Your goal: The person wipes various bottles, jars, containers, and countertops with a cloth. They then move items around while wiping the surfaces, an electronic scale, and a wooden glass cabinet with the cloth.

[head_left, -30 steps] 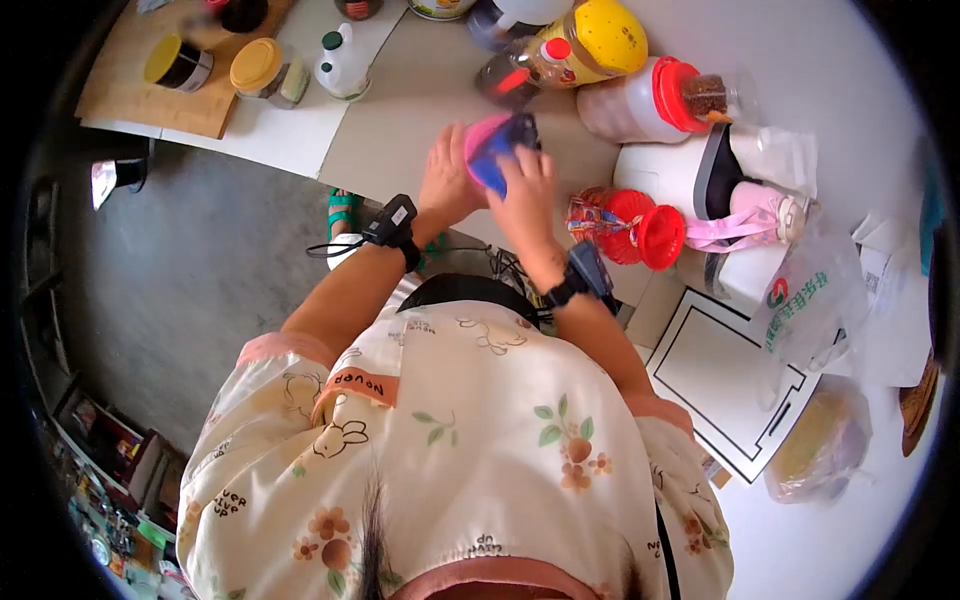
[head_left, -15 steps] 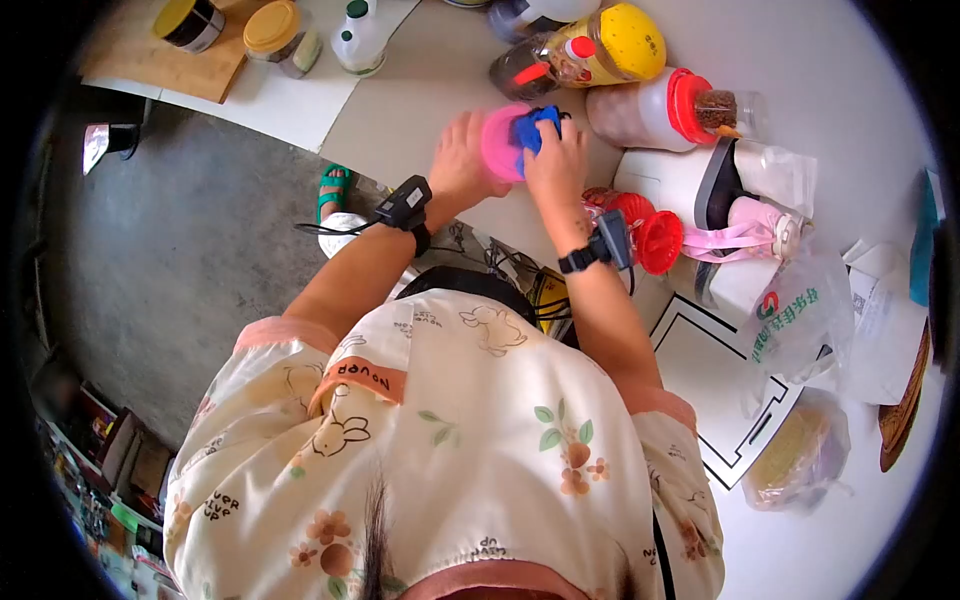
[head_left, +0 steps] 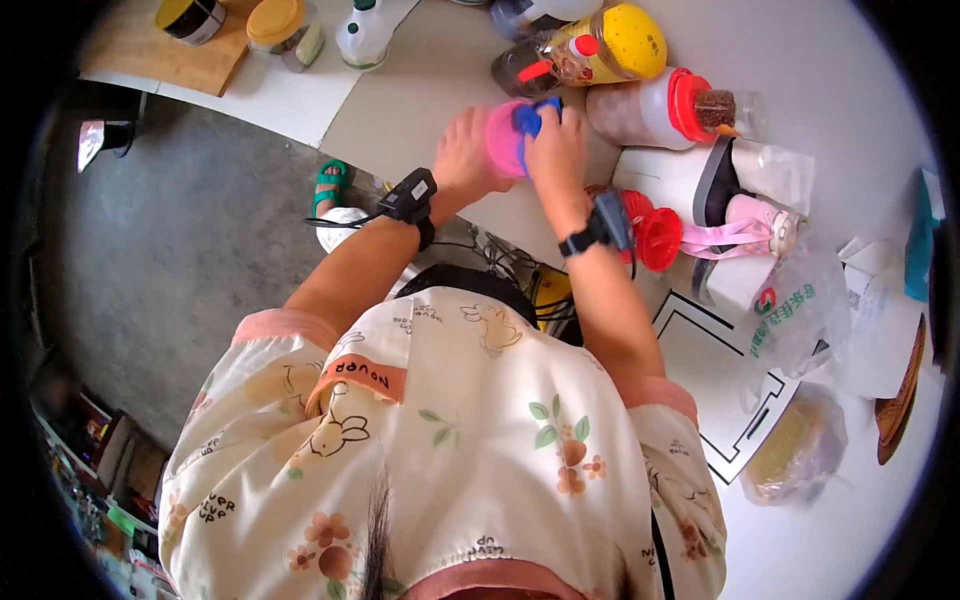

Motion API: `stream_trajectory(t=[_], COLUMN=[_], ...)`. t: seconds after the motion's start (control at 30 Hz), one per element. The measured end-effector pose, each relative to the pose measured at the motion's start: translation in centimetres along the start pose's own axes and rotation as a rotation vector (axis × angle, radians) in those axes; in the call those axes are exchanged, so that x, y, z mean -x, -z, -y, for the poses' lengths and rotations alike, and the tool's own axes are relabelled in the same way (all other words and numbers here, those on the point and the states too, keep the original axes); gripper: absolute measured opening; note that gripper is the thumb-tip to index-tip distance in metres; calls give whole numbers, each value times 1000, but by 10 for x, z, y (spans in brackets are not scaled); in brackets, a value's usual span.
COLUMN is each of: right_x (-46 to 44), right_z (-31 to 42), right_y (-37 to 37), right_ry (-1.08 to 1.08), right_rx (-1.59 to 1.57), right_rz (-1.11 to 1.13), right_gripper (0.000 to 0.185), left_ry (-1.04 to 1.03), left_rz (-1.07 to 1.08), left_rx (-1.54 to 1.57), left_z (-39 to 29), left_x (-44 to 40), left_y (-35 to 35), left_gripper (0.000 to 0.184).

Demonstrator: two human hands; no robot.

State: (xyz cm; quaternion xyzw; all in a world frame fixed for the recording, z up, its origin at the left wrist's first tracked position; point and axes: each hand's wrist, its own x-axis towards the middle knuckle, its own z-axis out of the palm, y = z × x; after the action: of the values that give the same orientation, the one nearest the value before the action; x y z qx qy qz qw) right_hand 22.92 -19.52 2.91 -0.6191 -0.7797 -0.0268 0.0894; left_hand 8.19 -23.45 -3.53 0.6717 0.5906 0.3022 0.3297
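Note:
A pink round lid-like object (head_left: 505, 140) is held over the counter between my two hands. My left hand (head_left: 464, 155) has its fingers wrapped round the left edge of it. Against its right side my right hand (head_left: 556, 150) presses a blue cloth (head_left: 527, 120), fingers closed on it. Just beyond the hands lie a dark bottle with a red mark (head_left: 520, 70) and a yellow-capped container (head_left: 630, 43). To the right is a large jar with a red lid (head_left: 688, 108).
A yellow-lidded jar (head_left: 280, 25) and a white bottle (head_left: 364, 40) stand at the upper left, near a wooden board (head_left: 212, 70). Right of my forearm are a red container (head_left: 658, 238), a pink strapped item (head_left: 745, 228) and a plastic bag (head_left: 800, 310).
Both hands and the pink object have shifted slightly right in the view since the first frame. The blue cloth has moved over the pink surface toward its upper right edge.

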Motion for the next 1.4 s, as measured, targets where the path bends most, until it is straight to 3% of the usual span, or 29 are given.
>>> stream_trajectory(t=[0.1, 0.2, 0.23, 0.33, 0.37, 0.5, 0.6, 0.77, 0.87, 0.9, 1.03, 1.2, 1.27, 1.4], right_x=[32, 33, 23, -11, -22, -9, 26, 24, -6, -18, -11, 40, 63, 121], right_z=[20, 44, 53, 47, 32, -14, 9, 42, 13, 7, 39, 33, 19, -48], right_y=[23, 9, 5, -9, -18, 2, 19, 18, 2, 5, 15, 39, 50, 32], right_ry=[-82, -86, -49, 3, -26, -161, -60, -35, -376, -241, 53, 124, 117, -204], right_rx=[-106, -315, -349, -286, -228, -114, -102, -428, -580, -462, -254, -252, -219, -245], right_rz=[108, 94, 56, -43, -56, 15, 88, 190, 84, -78, 82, 217, 270, 341], right_gripper=[33, 32, 31, 31, 31, 33, 34, 33, 37, 40, 41, 40, 38, 35], left_ry=[50, -78, -209, 95, 11, 33, 27, -51, 31, 14, 18, -105, -93, -84], left_rz=[-53, -146, -139, 184, 16, 32, 41, -44, 118, 103, -4, -46, 54, 341], left_rx=[18, -39, -169, -117, -48, -28, -35, -164, -52, -55, -11, -12, -49, -62], left_z=[3, 41, 38, 5, 8, -4, -5, 32, 0, -1, 11, 26, 13, 7], left_x=[-1, 1, 1, -6, -3, -9, -9, -7, -10, -9, -10, -10, -17, -34], left_y=[-5, -42, -29, 1, -5, 7, 8, -27, 10, 11, -10, -14, 2, 31], left_gripper=[112, 108, 106, 109, 112, 118, 121, 124, 124, 126, 114, 114, 115, 137])
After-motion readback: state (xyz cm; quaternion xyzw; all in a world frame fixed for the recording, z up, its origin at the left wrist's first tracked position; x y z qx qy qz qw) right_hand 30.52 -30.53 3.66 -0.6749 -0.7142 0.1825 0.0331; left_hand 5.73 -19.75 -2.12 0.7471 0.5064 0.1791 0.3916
